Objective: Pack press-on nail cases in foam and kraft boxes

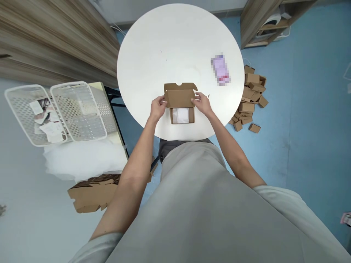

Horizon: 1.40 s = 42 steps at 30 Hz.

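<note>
A small box [191,115] of plain brown cardboard sits near the edge of the worktop [175,44] closest to the person, its lid [179,98] raised and tilted away. The lid is a crisp-creased rectangle with a tuck flap along its far side, notched in a half-round at the middle and rounded at the corners. Down in the tray lies something soft-looking and white [181,115], squarish and faintly wrinkled; bare cardboard shows at its right. The left hand [158,108] pinches the lid by its left side, and the right hand [203,103] grasps the opposite side between thumb and fingers.

The worktop is round, smooth and white, with a few tiny dark specks. A lilac item [220,68], blurred into blocks, rests on it well to the right. Beyond the rim, a loose heap of little brown boxes [251,95] spreads over the blue floor [309,128]. From where I stand I also see white perforated baskets on the left, one holding papers [53,130], then cloudy white sheeting [85,157] and flattened cardboard [94,197]. A wood-grained cabinet [251,22] stands at the far right.
</note>
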Available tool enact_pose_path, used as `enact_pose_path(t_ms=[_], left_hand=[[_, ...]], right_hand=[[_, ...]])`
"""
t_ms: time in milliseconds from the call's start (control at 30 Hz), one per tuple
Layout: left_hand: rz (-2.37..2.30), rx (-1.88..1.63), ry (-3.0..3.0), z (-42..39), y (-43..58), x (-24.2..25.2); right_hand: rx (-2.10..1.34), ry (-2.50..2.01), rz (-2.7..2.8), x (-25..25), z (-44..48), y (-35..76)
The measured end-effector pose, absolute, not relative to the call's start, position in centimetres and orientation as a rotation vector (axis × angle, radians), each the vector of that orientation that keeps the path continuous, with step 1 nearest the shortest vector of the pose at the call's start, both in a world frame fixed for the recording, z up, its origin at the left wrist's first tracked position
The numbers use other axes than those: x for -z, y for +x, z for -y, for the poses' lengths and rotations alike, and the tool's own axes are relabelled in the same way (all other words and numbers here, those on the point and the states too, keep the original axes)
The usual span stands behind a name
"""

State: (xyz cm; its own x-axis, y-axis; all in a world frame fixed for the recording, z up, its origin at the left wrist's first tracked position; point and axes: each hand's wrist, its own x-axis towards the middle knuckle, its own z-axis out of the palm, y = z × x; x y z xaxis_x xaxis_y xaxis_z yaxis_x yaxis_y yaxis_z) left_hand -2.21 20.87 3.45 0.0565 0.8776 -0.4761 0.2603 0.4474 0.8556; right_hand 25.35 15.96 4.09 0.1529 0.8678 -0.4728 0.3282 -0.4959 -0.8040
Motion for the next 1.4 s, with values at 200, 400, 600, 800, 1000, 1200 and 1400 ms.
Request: enact_pose_path(t_ms=[200, 400, 600, 800, 1000, 1200, 1400], left_hand=[[-1.496, -0.679, 1.146, -17.2, -2.6, -3.0], [-1.488, -0.602, 1.334, -13.8, -3.4, -3.2], [-1.484, -0.477, 1.536, -10.2, -4.4, -4.2], [-1.5, -0.287, 1.638, -5.6, -5.2, -3.6], [-1.497, -0.242, 1.772, -1.4, -5.7, -3.8], [-1.501, -0.113, 1.741, 0.5, -4.7, -3.8], [-1.564, -0.091, 1.57, 0.4, -3.3, -3.3]], right_hand=[[-1.34, -1.813, 1.268, -4.4, -12.4, 25.1], [-1.335, -1.745, 1.353, -4.8, -8.4, 25.3], [-1.28, -1.705, 1.585, -5.5, -5.2, 24.6], [-1.159, -1.853, 2.023, -4.5, -2.0, 24.3], [-1.142, -1.877, 2.162, -5.2, 0.9, 25.1], [-1.189, -1.963, 2.195, -5.5, 1.7, 24.4], [-1.372, -2.09, 1.935, -4.1, 1.4, 23.8]])
